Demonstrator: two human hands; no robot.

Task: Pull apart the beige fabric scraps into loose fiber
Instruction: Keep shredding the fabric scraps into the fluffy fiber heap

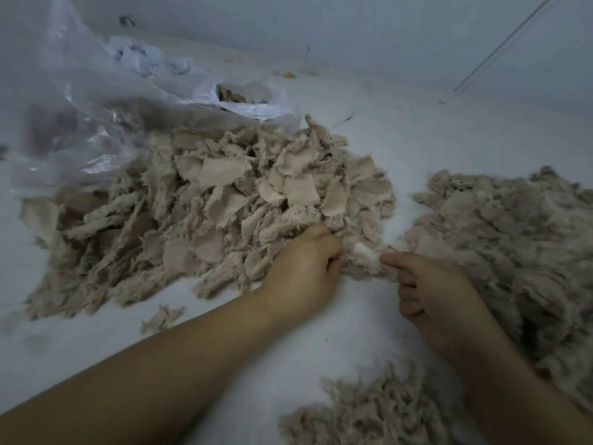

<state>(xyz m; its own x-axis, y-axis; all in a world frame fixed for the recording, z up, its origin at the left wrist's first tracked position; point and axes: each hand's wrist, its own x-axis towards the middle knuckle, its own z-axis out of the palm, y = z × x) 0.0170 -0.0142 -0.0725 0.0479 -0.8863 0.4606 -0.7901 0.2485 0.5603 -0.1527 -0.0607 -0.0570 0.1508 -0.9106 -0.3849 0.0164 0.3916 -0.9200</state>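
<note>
Left hand (303,271): we curl our fingers into the near right edge of the scrap pile, gripping one end of a fuzzy scrap.
Right hand (430,293): we pinch the other end of that scrap between thumb and forefinger, the remaining fingers folded under.
Held scrap (364,253): it spans the small gap between our two hands, beige and fraying, with a paler, whiter bit showing in its middle; it touches the pile behind it.
Scraps (224,200): a big beige pile fills the centre and left, flat woven pieces lying on top and frayed, shaggy pieces round its edges.
Fiber, right (513,239): a loose, fluffy heap lies at the right, just beside our right hand and reaching to the right edge.
Fiber, near (365,409): a smaller tuft heap sits at the near edge, between our forearms.
Stray scrap (162,317): one small frayed piece lies alone, near the pile and left of our left forearm.
Bag (80,117): a clear plastic bag slumps at the far left, its lower edge overlapping the pile.
Second bag (244,101): a smaller white one sits open just beyond the pile, with beige pieces inside.
Surface (337,316): everything rests on a pale white surface; we cannot tell whether it is a counter or a floor.
</note>
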